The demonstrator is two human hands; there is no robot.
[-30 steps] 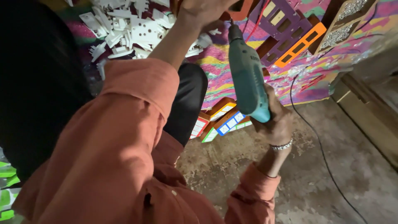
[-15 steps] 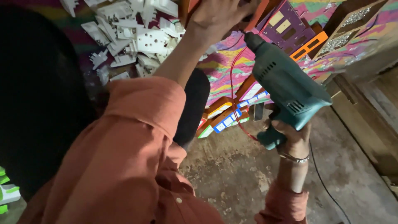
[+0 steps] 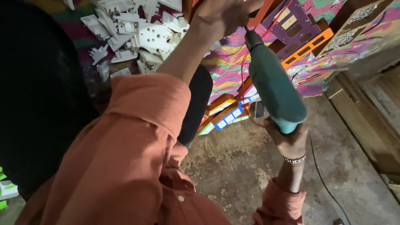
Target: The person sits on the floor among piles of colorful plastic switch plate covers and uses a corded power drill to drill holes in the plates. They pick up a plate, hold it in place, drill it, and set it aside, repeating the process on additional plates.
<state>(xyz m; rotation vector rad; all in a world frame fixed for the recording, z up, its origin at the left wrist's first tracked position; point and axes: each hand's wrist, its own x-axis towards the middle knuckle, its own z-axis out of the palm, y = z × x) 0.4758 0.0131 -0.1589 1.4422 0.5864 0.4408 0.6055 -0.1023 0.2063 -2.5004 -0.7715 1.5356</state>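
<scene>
A: Head view, left to right. What's first?

B: Pile of white plastic switch plates [image 3: 133,37], just left of the left forearm.

A: Left hand?

B: Left hand [image 3: 223,14] is raised at the top edge, fingers curled tight around an orange piece [image 3: 255,17]; most of that piece is hidden.

A: Tool?

B: Teal power drill [image 3: 273,85] sits between the hands, tip up against the left hand, red wire [image 3: 243,62] beside it.

A: Right hand?

B: Right hand [image 3: 289,139] is wrapped closed on the drill's handle from below, bracelet on the wrist. Purple and orange frames [image 3: 298,35] lie above it. Black cord [image 3: 321,179] runs over the concrete floor [image 3: 233,166] to its right.
</scene>
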